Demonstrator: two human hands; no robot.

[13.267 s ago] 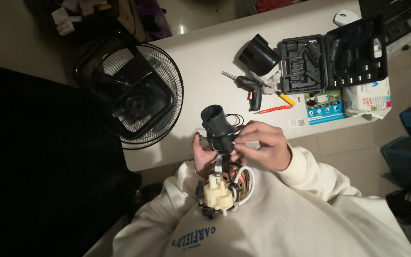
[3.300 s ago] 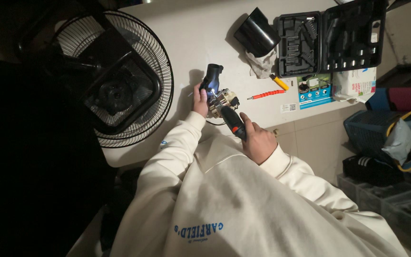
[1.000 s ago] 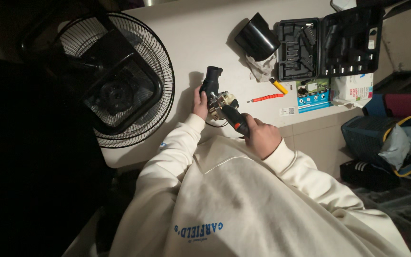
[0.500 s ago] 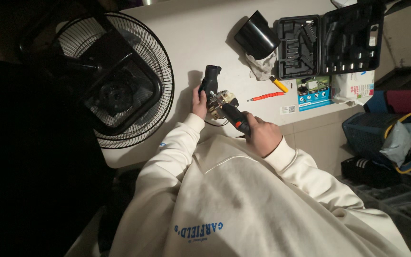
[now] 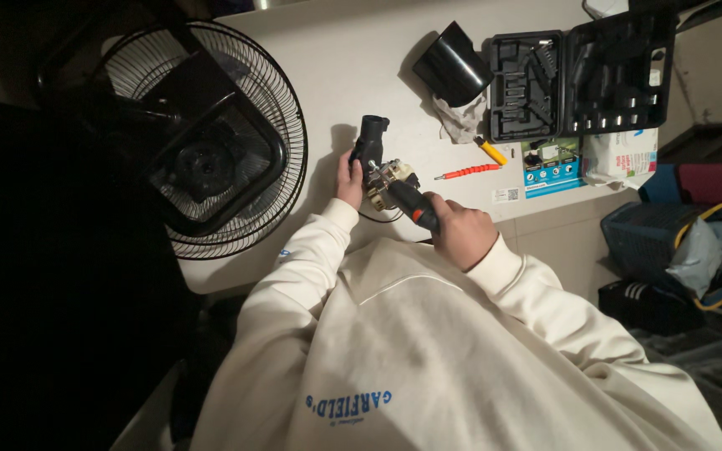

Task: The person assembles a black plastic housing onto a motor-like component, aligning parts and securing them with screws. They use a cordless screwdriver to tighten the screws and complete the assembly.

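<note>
Cream sweatshirt (image 5: 428, 334), ribbed cuffs, blue chest lettering

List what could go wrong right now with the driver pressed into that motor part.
1. The left hand steadies the fan motor assembly by hand alone, with no clamp; if the electric screwdriver in the right hand slips off, its tip may jab the fingers close by.
2. A thin black wire loops under the assembly near the tool and might snag.
3. The light is dim, so a freed screw could be hard to find on the table.
</note>
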